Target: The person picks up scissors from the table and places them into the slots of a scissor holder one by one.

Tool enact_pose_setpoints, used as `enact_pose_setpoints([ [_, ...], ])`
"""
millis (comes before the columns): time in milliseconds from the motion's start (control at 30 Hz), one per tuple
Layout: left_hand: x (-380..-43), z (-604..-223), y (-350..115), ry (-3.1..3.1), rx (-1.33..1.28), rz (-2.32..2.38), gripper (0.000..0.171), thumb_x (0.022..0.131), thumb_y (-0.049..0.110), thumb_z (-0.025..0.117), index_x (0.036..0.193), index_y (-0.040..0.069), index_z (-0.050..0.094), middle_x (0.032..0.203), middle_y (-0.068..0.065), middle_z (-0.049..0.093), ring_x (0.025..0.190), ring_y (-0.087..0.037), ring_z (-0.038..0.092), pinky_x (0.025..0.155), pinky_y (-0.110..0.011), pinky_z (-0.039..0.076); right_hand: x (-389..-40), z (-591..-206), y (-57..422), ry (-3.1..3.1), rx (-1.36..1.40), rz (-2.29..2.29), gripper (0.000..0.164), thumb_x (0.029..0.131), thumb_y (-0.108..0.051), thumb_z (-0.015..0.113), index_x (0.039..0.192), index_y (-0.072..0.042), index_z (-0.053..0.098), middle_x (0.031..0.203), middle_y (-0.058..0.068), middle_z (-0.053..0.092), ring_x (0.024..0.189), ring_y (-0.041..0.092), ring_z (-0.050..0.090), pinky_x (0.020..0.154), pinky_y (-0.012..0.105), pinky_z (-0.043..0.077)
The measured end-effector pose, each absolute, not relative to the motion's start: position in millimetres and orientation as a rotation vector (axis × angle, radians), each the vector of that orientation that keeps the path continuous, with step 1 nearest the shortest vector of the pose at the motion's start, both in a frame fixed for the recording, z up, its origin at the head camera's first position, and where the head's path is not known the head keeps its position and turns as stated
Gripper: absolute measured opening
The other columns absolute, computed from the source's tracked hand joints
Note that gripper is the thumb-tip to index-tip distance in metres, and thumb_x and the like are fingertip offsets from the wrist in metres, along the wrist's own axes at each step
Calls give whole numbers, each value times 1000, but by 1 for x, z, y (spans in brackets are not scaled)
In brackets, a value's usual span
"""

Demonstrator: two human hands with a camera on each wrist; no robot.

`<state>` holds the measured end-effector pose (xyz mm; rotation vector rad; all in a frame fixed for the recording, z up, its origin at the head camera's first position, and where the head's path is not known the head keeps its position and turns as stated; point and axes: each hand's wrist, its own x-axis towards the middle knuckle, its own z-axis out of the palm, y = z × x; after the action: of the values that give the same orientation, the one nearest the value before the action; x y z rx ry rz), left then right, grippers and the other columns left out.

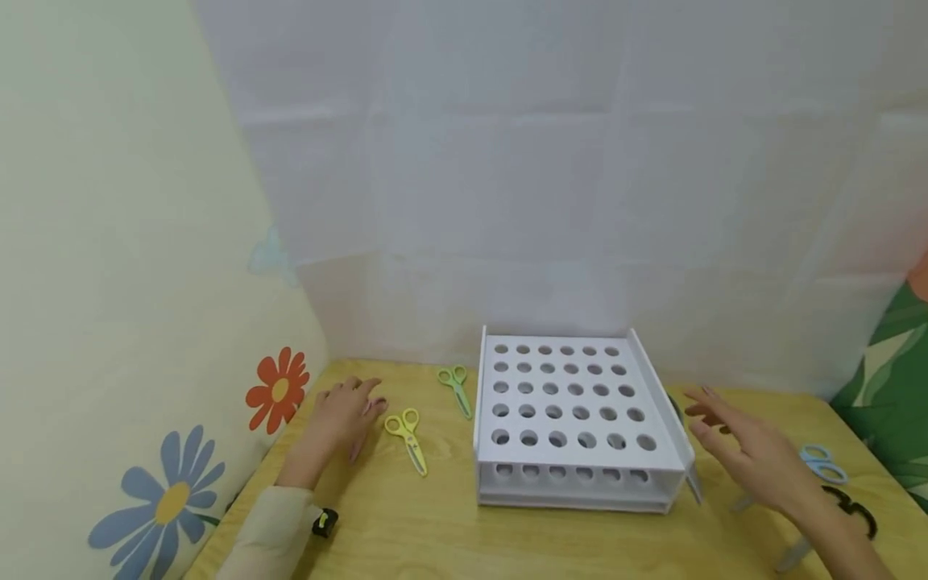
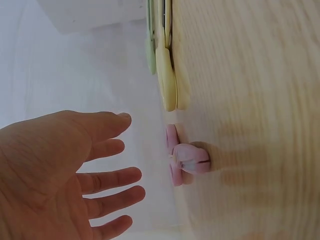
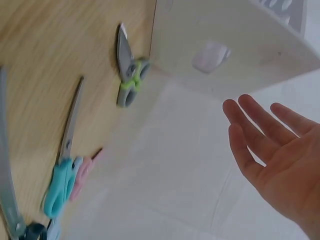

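In the head view my left hand [image 1: 342,412] hovers over the left side of the table, its fingers loosely bent and holding nothing. Beneath it lies a pair of pink scissors [image 2: 192,159], seen end-on in the left wrist view and partly covered by the hand in the head view. Yellow scissors [image 1: 412,443] and green scissors [image 1: 458,391] lie to its right. My right hand [image 1: 761,459] is raised beside the right wall of a white rack [image 1: 580,455] with rows of round holes. Its fingers are spread and empty. Grey-and-green scissors [image 3: 129,82] lie beside the rack.
Teal-handled scissors [image 3: 59,187], small pink scissors [image 3: 81,177] and long dark-handled scissors [image 3: 7,185] lie on the table's right side. The rack stands near the white backdrop [image 1: 464,201]. A flower-printed cloth [image 1: 145,362] borders the left.
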<state>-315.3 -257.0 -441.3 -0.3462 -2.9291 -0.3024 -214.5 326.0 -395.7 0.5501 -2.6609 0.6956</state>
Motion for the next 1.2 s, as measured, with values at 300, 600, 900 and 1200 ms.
enact_pose_setpoints([
  [300, -323, -447, -265, -2965, -297, -357, 53, 104, 39, 57, 144, 4, 56, 136, -27, 52, 118, -53, 51, 93, -71, 39, -218, -406, 312, -2580, 628, 842, 42, 106, -16, 54, 147, -7, 53, 132, 14, 64, 105, 32, 64, 92, 61, 39],
  [600, -324, -458, -266, -3030, -243, -358, 55, 105, 41, 55, 145, 3, 55, 137, -28, 52, 120, -54, 50, 93, -72, 40, -220, -416, 307, -2519, 692, 926, 45, 105, -8, 55, 149, -4, 49, 131, 9, 64, 100, 15, 66, 80, 29, 55],
  [900, -332, -465, -269, -3008, -288, -373, 58, 105, 41, 55, 142, -3, 55, 134, -30, 53, 117, -54, 53, 89, -72, 43, -220, -419, 307, -2510, 651, 943, 46, 105, -9, 56, 149, -3, 49, 129, 12, 65, 97, 11, 65, 75, 29, 55],
  [1200, -337, -472, -276, -3042, -286, -357, 60, 104, 40, 56, 139, -9, 54, 132, -33, 52, 117, -55, 50, 90, -72, 42, -222, -420, 307, -2540, 629, 918, 46, 106, -13, 55, 150, -2, 47, 129, 14, 64, 96, 11, 64, 71, 32, 56],
])
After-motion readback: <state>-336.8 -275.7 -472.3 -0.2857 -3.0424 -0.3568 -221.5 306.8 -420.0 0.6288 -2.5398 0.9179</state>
